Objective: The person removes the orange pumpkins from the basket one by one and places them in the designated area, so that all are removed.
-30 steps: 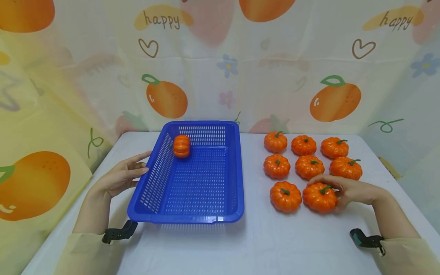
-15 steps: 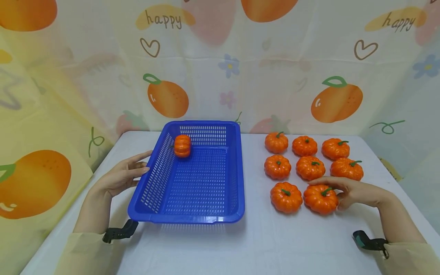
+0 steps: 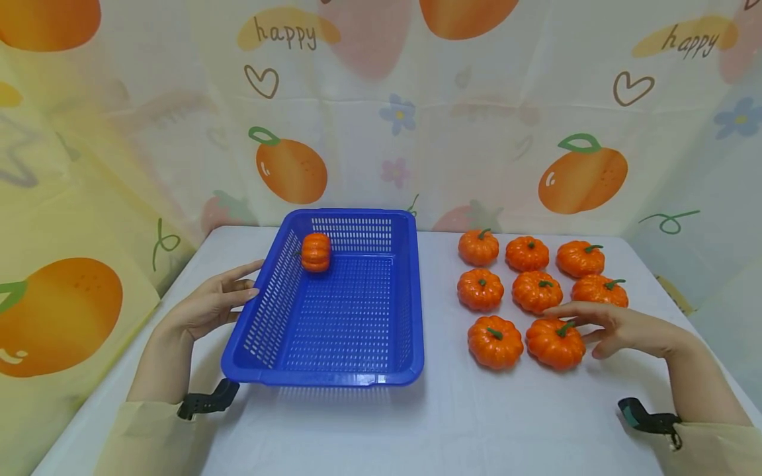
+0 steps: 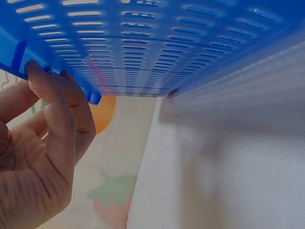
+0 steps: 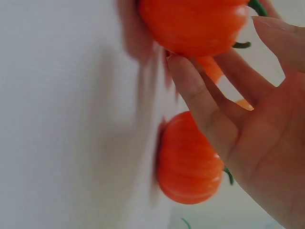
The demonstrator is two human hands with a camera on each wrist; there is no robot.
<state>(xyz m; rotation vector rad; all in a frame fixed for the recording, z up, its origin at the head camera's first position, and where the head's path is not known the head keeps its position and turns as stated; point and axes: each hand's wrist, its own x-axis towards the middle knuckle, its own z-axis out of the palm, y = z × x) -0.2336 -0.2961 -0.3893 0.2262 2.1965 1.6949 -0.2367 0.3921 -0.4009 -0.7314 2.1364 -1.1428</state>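
Note:
A blue plastic basket [image 3: 351,311] with slotted walls stands left of centre. My left hand [image 3: 205,307] holds its left rim, the thumb on the rim; in the left wrist view curled fingers [image 4: 59,119] lie against the basket under the rim. One small orange pumpkin [image 3: 315,252] lies on its side in the basket's far left corner. My right hand [image 3: 634,330] is at the front-right pumpkin [image 3: 555,345], fingers spread loosely behind it and the thumb apart from it. In the right wrist view this pumpkin [image 5: 195,24] sits by the fingertips [image 5: 183,71], not gripped.
Several more pumpkins stand in rows on the white table [image 3: 476,423]: one at front left [image 3: 495,342], one in the middle [image 3: 537,292], one behind the right hand [image 3: 600,291]. A patterned curtain [image 3: 369,152] hangs behind the table.
My right hand has loosened around the front-right pumpkin and drawn slightly to the right, its thumb moving off the side. The left hand and basket stay in place.

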